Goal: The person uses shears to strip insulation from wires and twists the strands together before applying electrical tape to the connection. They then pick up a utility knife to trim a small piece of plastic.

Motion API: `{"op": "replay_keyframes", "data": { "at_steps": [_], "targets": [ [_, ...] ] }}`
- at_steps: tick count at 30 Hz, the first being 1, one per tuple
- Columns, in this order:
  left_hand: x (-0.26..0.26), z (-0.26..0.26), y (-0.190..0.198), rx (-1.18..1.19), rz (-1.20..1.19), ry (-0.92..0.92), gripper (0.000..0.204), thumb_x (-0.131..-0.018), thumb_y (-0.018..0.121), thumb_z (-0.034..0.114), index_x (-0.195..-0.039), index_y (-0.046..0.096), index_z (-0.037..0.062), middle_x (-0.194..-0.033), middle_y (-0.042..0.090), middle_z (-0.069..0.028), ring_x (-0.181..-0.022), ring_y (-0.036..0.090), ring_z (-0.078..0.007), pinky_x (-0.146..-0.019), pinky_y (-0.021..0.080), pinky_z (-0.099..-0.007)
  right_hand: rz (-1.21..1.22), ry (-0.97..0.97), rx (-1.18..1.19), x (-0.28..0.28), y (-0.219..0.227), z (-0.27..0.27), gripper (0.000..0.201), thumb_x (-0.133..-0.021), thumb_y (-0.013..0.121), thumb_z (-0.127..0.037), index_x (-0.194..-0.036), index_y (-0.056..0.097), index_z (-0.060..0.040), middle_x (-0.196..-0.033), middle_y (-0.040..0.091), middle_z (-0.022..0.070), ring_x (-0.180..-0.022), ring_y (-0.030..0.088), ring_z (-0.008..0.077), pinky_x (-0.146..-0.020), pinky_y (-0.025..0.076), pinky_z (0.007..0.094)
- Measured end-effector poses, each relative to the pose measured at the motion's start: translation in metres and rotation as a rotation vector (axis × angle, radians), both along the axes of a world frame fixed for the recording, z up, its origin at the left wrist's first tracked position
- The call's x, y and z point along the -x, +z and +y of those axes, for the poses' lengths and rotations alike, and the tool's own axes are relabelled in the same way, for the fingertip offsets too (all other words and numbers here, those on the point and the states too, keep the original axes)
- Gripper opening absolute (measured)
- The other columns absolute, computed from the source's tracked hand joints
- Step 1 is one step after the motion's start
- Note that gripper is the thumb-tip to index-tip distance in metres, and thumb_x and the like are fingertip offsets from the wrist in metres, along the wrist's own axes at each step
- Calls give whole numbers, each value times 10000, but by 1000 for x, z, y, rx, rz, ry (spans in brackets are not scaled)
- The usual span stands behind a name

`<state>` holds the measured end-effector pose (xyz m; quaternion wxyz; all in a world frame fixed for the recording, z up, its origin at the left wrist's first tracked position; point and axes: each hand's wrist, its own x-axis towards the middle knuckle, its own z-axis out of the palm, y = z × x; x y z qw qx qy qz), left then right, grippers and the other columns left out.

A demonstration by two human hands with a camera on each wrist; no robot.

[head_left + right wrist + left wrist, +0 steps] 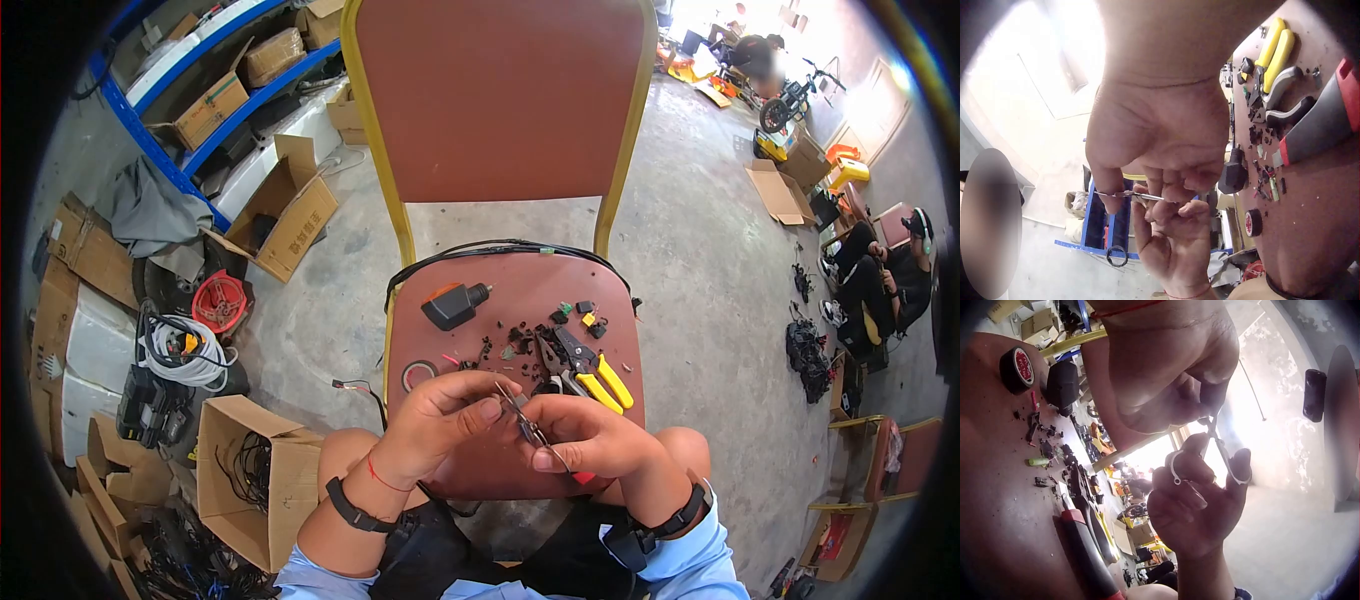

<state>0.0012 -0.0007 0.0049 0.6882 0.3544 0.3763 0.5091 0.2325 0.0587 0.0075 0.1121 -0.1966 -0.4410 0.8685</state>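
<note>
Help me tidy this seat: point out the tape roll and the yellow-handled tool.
Tape roll (1009, 373), left wrist view: black outer side.
Yellow-handled tool (1280, 60), right wrist view: one yellow handle.

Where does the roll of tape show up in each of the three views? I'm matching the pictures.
Head: the roll of tape, just below mid-height, left of centre.
Left wrist: upper left, its red core showing.
Right wrist: lower right.
Shared landmark: the dark block with a stubby neck, up and right of the tape in the head view, right of it in the left wrist view, up and left in the right wrist view.
</note>
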Motion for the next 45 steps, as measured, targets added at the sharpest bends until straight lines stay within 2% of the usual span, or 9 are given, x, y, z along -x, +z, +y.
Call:
{"op": "replay_keyframes", "data": {
  "at_steps": [9,12,21,24,31,42,45],
  "targets": [
    [1,1,-5,-22,-8,-10,370,-990,702,223,-1229,650,-54,-900,611,-20,-842,544,-102,-771,445,-246,19,-3,7,2,4,1,437,-962,736,-208,-1294,562,16,-1199,617,46,-1143,543,106,-975,439,274],
    [10,2,-16,-28,-35,-74,318,-1012,672,184,-1266,666,-8,-1214,694,-67,-1094,615,-126,-941,486,-287,39,1,29,2,1,0,429,-965,733,-209,-1291,561,10,-1196,615,39,-1141,542,100,-976,438,270],
    [10,0,-10,-4,-7,-62,336,-1014,672,199,-1282,665,-2,-1232,697,-66,-1106,619,-125,-946,491,-287,35,7,46,2,-2,0,413,-968,729,-205,-1286,560,-2,-1178,618,28,-1119,549,90,-954,448,258],
    [3,2,0,8,73,34,392,-991,698,241,-1260,661,-42,-860,611,-9,-779,532,-78,-677,414,-212,37,-19,24,2,-5,0,419,-968,730,-209,-1289,559,-1,-1157,619,24,-1096,555,89,-940,452,256],
    [3,3,2,8,53,31,424,-982,711,264,-1278,662,-36,-834,587,0,-766,516,-76,-657,398,-209,15,-23,-8,2,-4,3,438,-964,740,-223,-1293,557,1,-1107,614,9,-1049,554,79,-902,457,250],
    [5,4,3,-4,48,47,431,-985,706,254,-1300,649,-36,-829,592,0,-770,524,-76,-656,397,-206,26,-29,26,2,1,2,445,-961,745,-216,-1297,558,7,-1127,615,14,-1066,554,88,-928,455,262],
    [11,3,-3,-5,10,4,346,-1012,670,211,-1288,682,3,-1122,714,-36,-907,580,-78,-809,478,-242,35,-23,21,2,-1,2,447,-961,746,-220,-1297,558,7,-1138,613,16,-1076,552,89,-932,451,260]
  ]
}}
